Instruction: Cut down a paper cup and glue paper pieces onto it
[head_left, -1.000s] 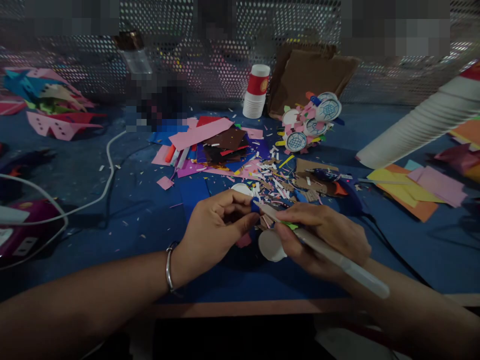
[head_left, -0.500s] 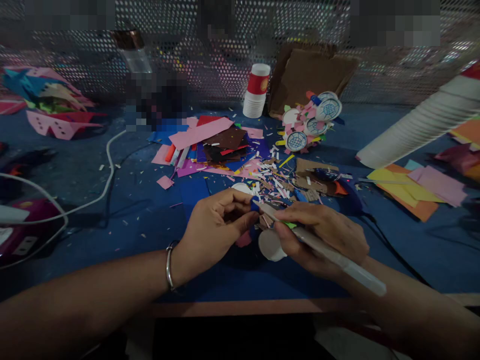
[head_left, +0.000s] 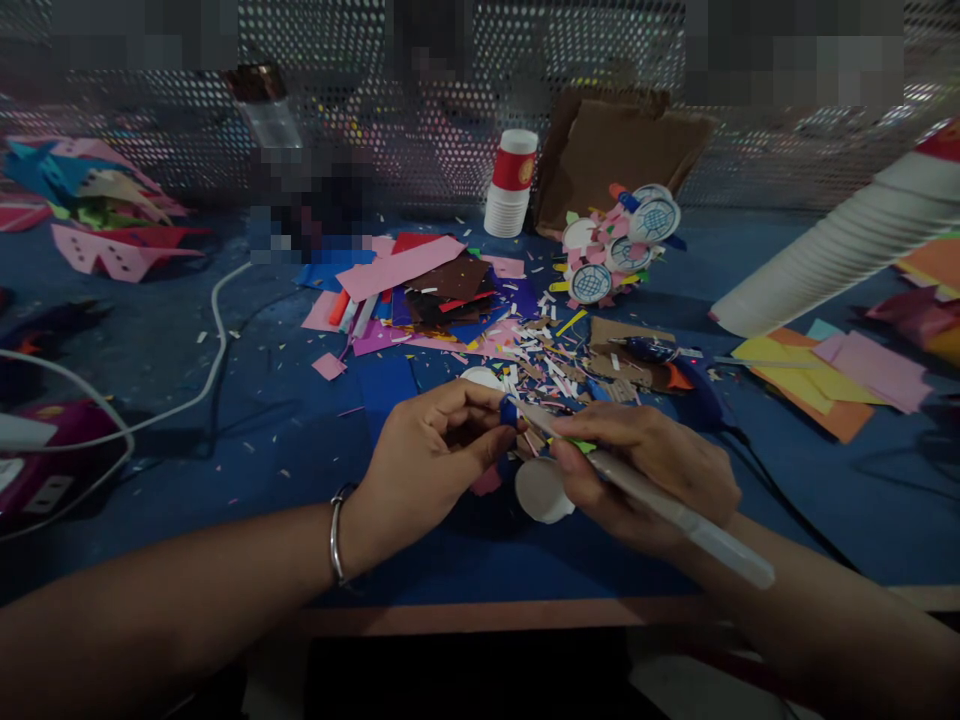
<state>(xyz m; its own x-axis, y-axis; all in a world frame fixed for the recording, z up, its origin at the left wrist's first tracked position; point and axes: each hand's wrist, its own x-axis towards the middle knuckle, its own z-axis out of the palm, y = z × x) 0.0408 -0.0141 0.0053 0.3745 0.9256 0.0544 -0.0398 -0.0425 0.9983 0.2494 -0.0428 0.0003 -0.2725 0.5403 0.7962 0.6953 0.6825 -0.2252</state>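
Observation:
My left hand (head_left: 435,455) is pinched closed on a small blue piece (head_left: 509,410) at its fingertips. My right hand (head_left: 649,470) is wrapped round a long pale glue stick (head_left: 660,505), whose tip meets the blue piece. The same hand also holds a small white paper cup (head_left: 541,490), lying on its side with green and pink bits on it. Both hands hover low over the blue table (head_left: 247,440), just in front of a heap of paper scraps (head_left: 551,360). A metal bangle (head_left: 336,535) sits on my left wrist.
Sheets of coloured paper (head_left: 420,285) lie behind the scraps. A stack of red and white cups (head_left: 511,182) stands at the back beside brown card (head_left: 615,150). Decorated cups (head_left: 619,245), a glue gun (head_left: 675,365), a long cup stack (head_left: 832,250), white cables (head_left: 217,340) and a perforated metal screen (head_left: 360,90) surround the spot.
Nothing has visibly moved apart from a slight shift of the right hand and the glue stick.

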